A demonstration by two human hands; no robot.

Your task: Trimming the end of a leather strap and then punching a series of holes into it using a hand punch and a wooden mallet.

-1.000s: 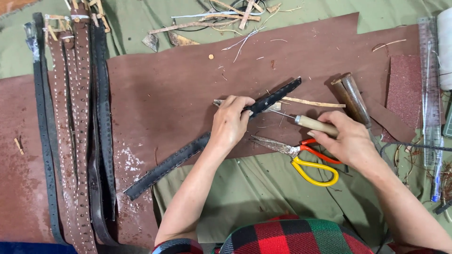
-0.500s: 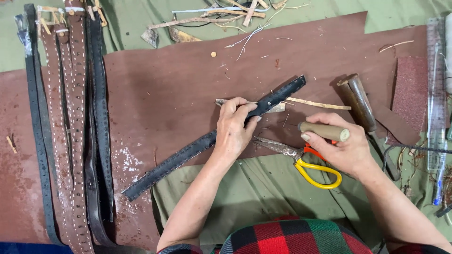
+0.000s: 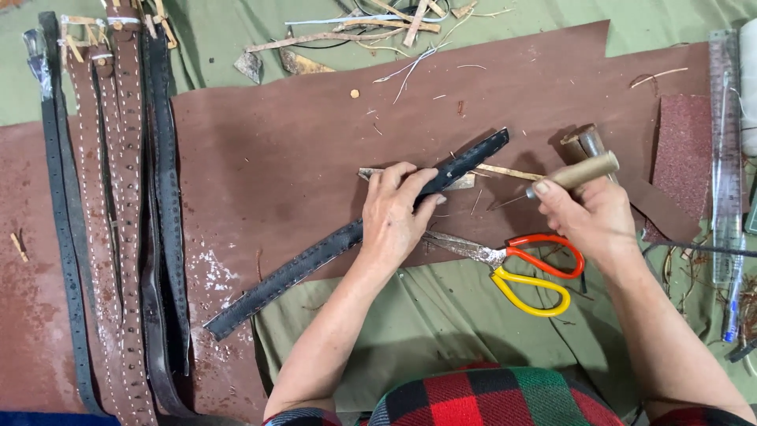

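Note:
A long black leather strap (image 3: 315,254) with stitch holes lies diagonally across a brown leather sheet (image 3: 300,150). My left hand (image 3: 397,213) presses down on the strap near its upper end. My right hand (image 3: 590,217) grips a tool with a pale wooden handle (image 3: 582,170), its thin metal tip pointing left toward the strap. The tool is lifted a little above the sheet. Scissors with orange and yellow handles (image 3: 528,268) lie just below both hands.
Several brown and black stitched straps (image 3: 118,213) lie side by side at the left. Leather scraps and sticks (image 3: 355,31) litter the top. A hammer-like tool (image 3: 587,142), a dark red patch (image 3: 684,154) and a clear ruler (image 3: 724,150) sit at the right, all on green cloth (image 3: 441,315).
My right hand has picked the wooden-handled tool up off the sheet and turned it so its tip points left toward the strap. My left hand stays on the strap.

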